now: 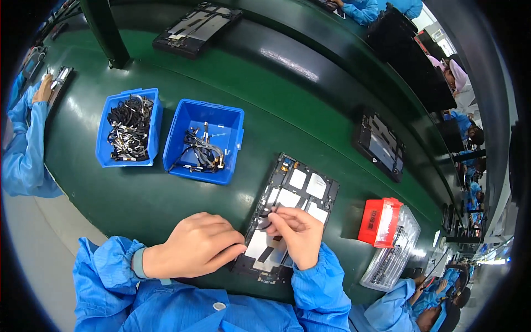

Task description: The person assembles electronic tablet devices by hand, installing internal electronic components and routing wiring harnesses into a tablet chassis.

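Observation:
An opened tablet-like device [287, 197] lies in front of me on the green bench, its black frame and silver-white panels facing up. Above its left side, my right hand [298, 235] is closed in a pinch on a thin black cable [264, 226], which curves out past the fingertips. The cable's far end is hard to make out. My left hand [193, 246] rests at the device's lower left edge, fingers curled and thumb pressed against them. Whatever those fingertips hold, if anything, is hidden.
Two blue bins stand at the left: one [100, 138] full of black cables, one [235, 144] with fewer. A red box [376, 221] and clear plastic trays [387, 265] sit at the right. More devices [379, 144] lie along the far shelf. A co-worker's arm [33, 133] is far left.

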Demonstrator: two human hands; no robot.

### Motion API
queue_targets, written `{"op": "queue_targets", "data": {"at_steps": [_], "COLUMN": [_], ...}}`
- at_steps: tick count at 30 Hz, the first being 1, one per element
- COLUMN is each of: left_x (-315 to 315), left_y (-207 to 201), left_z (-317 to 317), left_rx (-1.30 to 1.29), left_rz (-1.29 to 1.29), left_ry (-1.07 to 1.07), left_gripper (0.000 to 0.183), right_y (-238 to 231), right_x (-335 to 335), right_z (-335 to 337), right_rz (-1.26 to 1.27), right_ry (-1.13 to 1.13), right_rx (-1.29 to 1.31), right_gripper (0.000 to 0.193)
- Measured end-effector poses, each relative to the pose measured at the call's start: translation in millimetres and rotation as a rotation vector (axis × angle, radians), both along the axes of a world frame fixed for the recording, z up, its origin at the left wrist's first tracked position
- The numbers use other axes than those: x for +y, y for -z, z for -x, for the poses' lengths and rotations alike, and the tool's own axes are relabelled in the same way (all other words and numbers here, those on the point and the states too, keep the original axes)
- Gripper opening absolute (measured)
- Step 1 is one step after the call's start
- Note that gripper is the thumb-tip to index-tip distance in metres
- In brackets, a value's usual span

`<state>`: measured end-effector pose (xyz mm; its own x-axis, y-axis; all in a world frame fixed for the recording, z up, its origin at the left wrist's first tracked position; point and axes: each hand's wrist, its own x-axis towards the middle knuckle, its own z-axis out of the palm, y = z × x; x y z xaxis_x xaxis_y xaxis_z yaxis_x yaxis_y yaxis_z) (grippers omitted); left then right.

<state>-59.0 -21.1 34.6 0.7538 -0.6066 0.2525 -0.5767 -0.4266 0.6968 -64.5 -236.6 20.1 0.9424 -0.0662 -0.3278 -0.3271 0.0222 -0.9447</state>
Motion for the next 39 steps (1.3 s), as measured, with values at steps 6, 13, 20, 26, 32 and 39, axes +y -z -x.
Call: {"op": "queue_targets", "data": {"at_steps": [6,13,20,26,32,39], "left_x": [0,-7,-9,-13,-11,-10], "left_y": [17,30,34,33,34,38], "left_z": [-8,-13,-21,-31,-32,-23], "left_rx": [-0.272,-0.371,-0.484,-0.583,-0.619,-0.650], "left_rz": [-0.145,-0.206,-0.303,-0.337,-0.327,-0.209], "left_ry": [-0.024,0.016,0.071,0.128,0.146,0.126], "left_gripper": [0.017,0.028,0.027,0.024,0.022,0.017], "right_y": [10,8,6,10,13,12], "right_x": [4,5,7,3,-14,-14], "right_z": [-2,-1,-1,-1,-9,-12], "right_rz": [0.190,0.282,0.331,0.281,0.444,0.419], "right_ry": [0.030,0.041,0.003,-0.014,-0.028,-0.006], "right_rx": [-0.032,-0.046,-0.115,-0.130,-0.243,-0.188], "right_gripper": [0.011,0.012,0.009,0.011,0.021,0.020]}}
